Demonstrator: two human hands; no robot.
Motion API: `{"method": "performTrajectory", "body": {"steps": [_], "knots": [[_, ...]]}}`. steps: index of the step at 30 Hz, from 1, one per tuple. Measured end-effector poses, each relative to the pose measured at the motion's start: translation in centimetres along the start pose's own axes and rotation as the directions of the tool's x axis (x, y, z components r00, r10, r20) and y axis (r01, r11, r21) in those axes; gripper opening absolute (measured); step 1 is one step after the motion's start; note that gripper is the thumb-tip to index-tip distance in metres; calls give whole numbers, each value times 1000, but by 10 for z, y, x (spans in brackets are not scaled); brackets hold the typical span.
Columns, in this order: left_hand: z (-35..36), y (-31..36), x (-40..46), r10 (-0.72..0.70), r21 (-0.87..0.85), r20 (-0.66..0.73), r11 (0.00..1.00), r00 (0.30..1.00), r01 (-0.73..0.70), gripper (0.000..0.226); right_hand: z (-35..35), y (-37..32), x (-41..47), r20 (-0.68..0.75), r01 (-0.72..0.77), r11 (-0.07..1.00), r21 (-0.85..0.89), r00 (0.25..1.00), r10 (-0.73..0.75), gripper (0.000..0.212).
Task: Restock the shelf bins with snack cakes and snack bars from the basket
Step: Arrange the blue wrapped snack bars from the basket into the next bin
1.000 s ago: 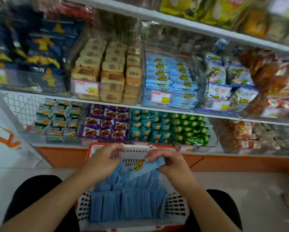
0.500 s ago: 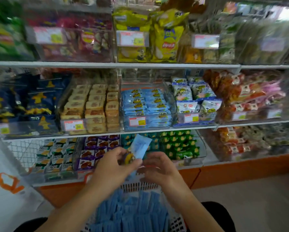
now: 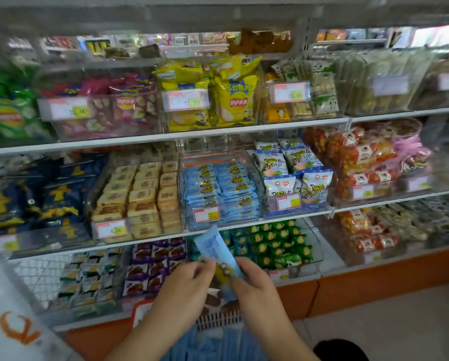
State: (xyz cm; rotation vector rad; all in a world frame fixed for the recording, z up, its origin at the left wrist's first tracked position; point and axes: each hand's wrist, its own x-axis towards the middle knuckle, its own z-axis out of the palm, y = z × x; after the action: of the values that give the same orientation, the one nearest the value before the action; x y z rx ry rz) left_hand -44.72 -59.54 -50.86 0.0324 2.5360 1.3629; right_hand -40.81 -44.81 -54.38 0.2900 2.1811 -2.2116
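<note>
A light-blue snack bar packet (image 3: 214,250) stands tilted up between both hands, in front of the bottom shelf. My left hand (image 3: 185,284) pinches its lower left side and my right hand (image 3: 254,285) pinches its lower right edge. Above it, on the middle shelf, a clear bin (image 3: 222,190) holds stacked packets of the same blue kind. The white basket with a red rim (image 3: 215,320) sits low in front of me, with more blue packets (image 3: 213,343) in it, largely hidden by my arms.
Clear bins fill three shelves: tan snack cakes (image 3: 140,194) left of the blue bin, white-blue bags (image 3: 288,170) to its right, purple packs (image 3: 154,264) and green packs (image 3: 278,246) on the bottom shelf, chip bags (image 3: 234,100) above. An orange plinth (image 3: 348,290) runs below.
The view has lifted from the basket to the shelves. The blue packet came up out of the basket, and both hands now hold it higher, toward the shelf.
</note>
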Motion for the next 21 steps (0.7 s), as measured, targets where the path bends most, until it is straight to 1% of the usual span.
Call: {"method": "performTrajectory", "body": {"steps": [1,2,3,4,5,7,8,10,13,16,18,21], "knots": [[-2,2,0,46,75,-11,996,999,-45,24,-5,-2,3,-36,-28,999,28,999,29,18],[-5,5,0,87,166,-24,983,996,-82,11,-11,-1,6,-72,-33,999,8,997,34,16],[-8,8,0,141,268,-39,955,989,-126,9,-19,-1,11,-110,-19,999,-32,994,15,12],[-10,11,2,224,385,-39,903,974,-192,24,-26,-1,17,-136,0,997,-80,991,-11,9],[-13,14,5,330,485,-15,828,944,-282,39,-33,-3,23,-137,16,993,-121,990,-32,9],[-17,28,14,484,607,140,648,864,-461,59,-46,-8,35,-87,43,990,-132,995,-55,12],[-17,36,20,511,623,223,581,830,-525,63,-52,-13,41,-49,63,991,-121,996,-69,11],[-15,53,36,486,626,327,531,810,-571,63,-61,-22,52,-13,99,988,-118,995,-101,9],[-9,72,61,457,635,357,521,815,-570,55,-69,-31,71,-41,140,982,-123,988,-146,10],[-3,86,90,440,694,387,440,810,-570,52,-71,-36,93,-79,158,981,-108,983,-167,8],[-1,94,113,430,716,384,420,817,-558,50,-70,-38,111,-122,175,976,-127,974,-190,7],[-3,99,155,426,753,323,425,845,-502,47,-67,-42,143,-174,175,967,-184,963,-207,24]]}}
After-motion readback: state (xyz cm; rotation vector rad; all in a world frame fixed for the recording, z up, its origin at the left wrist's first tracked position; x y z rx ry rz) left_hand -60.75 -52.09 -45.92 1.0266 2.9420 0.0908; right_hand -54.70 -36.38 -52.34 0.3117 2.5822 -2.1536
